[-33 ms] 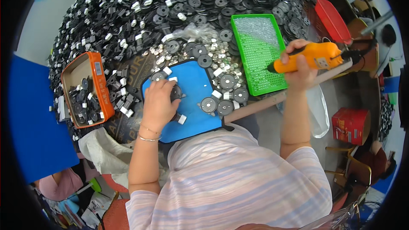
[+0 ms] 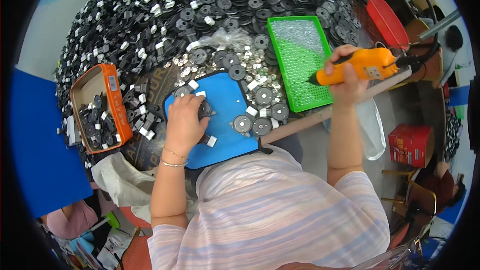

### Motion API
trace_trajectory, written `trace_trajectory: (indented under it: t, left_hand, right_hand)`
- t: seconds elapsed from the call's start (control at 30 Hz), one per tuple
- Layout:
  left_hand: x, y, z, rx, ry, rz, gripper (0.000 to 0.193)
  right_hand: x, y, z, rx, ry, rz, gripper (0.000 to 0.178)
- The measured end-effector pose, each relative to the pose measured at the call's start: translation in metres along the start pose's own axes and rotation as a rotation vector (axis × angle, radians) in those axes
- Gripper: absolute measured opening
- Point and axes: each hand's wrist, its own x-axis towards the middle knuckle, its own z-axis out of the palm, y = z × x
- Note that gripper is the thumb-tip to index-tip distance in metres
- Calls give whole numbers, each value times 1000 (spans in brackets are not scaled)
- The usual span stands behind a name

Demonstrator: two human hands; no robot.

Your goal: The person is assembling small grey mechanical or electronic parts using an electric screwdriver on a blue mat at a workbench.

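Beside heaped discs (image 2: 150, 15), orange tin (image 2: 114, 101) holds discs.

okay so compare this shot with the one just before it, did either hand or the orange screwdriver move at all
Nothing visibly changed. The left hand rests on a black disc on the blue mat, and the right hand grips the orange electric screwdriver with its tip over the green tray, just as before. The orange tin of parts and the heap of black discs lie as they did.
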Motion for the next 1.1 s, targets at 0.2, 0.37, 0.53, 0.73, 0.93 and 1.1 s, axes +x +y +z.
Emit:
trace_trajectory:
  t: [0.2,0.37,0.53,0.73,0.93,1.1]
  left_hand:
    - [24,22,9,-205,138,112,41]
    - [39,41,33,-305,-14,84,40]
    - [40,44,38,-321,-25,81,41]
    - [39,33,31,-450,-90,81,52]
    - [41,22,37,-567,-142,33,49]
    - [41,23,40,-549,-119,36,46]
  right_hand:
    - [-4,4,6,-25,-58,-15,24]
    - [-6,4,7,11,-60,-21,24]
    - [-6,6,6,-107,-65,9,30]
    - [-5,7,5,-117,-77,-3,30]
    - [-4,8,6,-136,-83,-16,30]
    - [-3,9,6,-73,-75,-13,26]
